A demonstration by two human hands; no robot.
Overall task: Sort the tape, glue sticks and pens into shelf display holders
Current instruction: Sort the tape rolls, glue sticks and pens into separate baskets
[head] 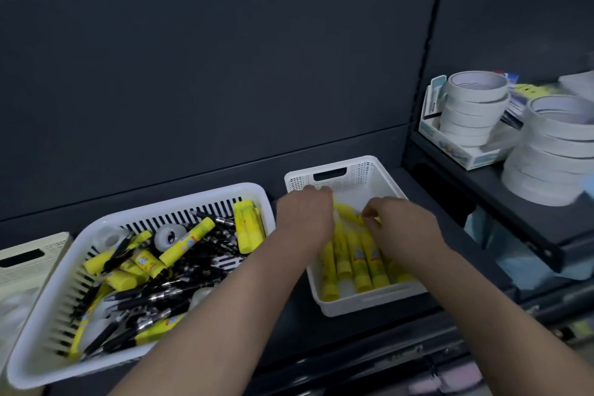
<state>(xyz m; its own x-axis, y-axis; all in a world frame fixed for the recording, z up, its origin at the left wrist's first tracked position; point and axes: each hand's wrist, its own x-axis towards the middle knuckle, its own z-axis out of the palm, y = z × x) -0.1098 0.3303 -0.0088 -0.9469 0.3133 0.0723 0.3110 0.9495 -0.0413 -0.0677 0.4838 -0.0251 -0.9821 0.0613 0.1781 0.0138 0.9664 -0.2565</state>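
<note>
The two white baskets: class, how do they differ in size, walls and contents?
Left basket is larger than right basket. Left basket has slotted walls; right basket's are finely perforated. Left basket mixes pens, glue sticks and tape; right basket holds only glue sticks. Both are white.

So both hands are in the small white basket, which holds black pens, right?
Not pens. The head view shows the left hand and right hand in the small white basket over yellow glue sticks; the black pens lie in the larger white basket.
</note>
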